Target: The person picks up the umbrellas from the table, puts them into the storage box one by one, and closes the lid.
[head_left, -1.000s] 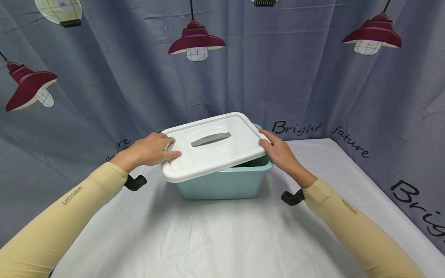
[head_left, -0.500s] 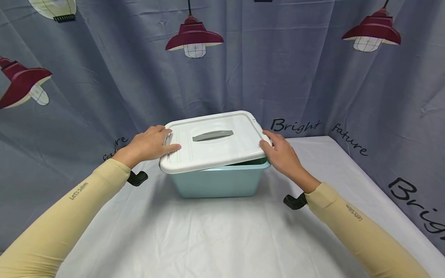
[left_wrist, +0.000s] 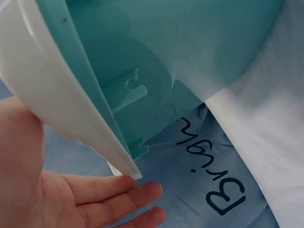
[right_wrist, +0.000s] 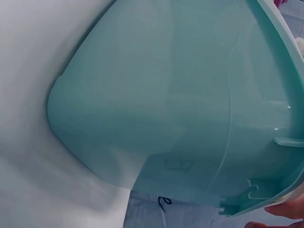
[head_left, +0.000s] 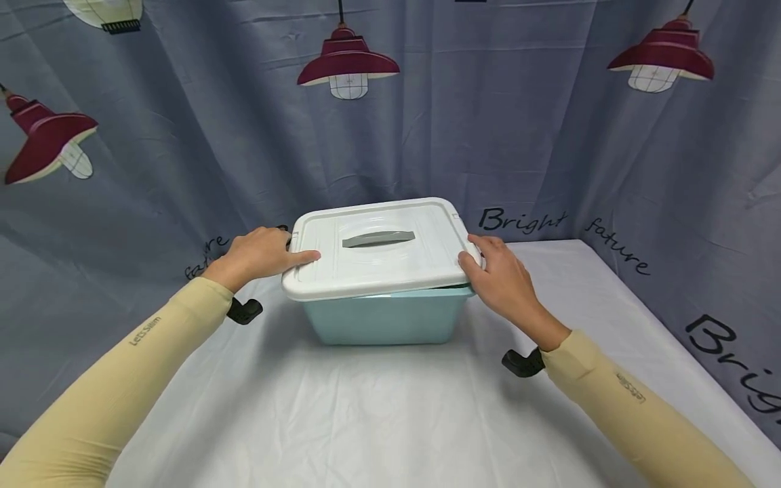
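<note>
A white lid (head_left: 390,266) with a grey handle (head_left: 378,238) lies over a light teal storage box (head_left: 384,322). It is slightly askew, overhanging the box at the front left, and a narrow dark gap shows under its front right edge. My left hand (head_left: 259,253) holds the lid's left edge, thumb on top. In the left wrist view, its fingers (left_wrist: 111,194) extend along the lid's edge. My right hand (head_left: 497,274) holds the right edge, thumb on top, with fingertips (right_wrist: 287,209) at the rim in the right wrist view. The box's inside is hidden.
The box stands on a white cloth-covered table (head_left: 390,420). Behind it and along both sides hangs a grey-blue curtain (head_left: 500,122) printed with red lamps and lettering. Moulded catches (left_wrist: 135,90) stick out below the box's rim.
The lid has come down and turned straighter over the box, its left side lowering and the gap at the right narrowing. Both hands have kept hold of its edges.
</note>
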The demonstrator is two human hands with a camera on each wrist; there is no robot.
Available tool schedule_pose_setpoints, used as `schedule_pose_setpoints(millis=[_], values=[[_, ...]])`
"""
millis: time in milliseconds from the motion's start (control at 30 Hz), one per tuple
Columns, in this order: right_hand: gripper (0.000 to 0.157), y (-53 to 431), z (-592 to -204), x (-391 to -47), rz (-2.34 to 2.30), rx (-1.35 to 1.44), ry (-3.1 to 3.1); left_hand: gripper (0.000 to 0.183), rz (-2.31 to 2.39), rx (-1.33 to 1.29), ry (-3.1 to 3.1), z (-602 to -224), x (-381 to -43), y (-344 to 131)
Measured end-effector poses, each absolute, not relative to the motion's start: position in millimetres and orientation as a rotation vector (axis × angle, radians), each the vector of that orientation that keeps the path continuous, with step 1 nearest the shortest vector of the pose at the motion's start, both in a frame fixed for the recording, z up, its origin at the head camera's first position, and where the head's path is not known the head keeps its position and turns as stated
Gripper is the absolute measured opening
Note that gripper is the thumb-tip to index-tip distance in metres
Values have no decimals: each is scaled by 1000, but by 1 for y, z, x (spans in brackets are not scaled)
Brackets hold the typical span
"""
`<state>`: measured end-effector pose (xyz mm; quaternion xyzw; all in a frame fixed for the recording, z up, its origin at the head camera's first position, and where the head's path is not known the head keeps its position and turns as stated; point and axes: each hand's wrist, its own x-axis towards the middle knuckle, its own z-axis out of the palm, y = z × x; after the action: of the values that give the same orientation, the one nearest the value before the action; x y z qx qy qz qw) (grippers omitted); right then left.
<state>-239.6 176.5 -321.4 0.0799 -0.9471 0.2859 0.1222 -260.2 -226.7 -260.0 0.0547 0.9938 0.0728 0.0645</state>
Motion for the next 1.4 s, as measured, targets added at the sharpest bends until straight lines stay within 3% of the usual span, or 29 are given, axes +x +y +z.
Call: schedule_pose_setpoints(millis=[533, 1033, 1400], values=[[60, 174, -333, -212, 717, 244, -2734, 104, 245, 224, 2954, -272, -261, -228], [56, 180, -329, -215, 672, 237, -2695, 101, 229, 238, 2963, -271, -264, -223], [63, 180, -327, -214, 664, 246, -2722, 105, 185, 199, 3088, -278, -259, -223]])
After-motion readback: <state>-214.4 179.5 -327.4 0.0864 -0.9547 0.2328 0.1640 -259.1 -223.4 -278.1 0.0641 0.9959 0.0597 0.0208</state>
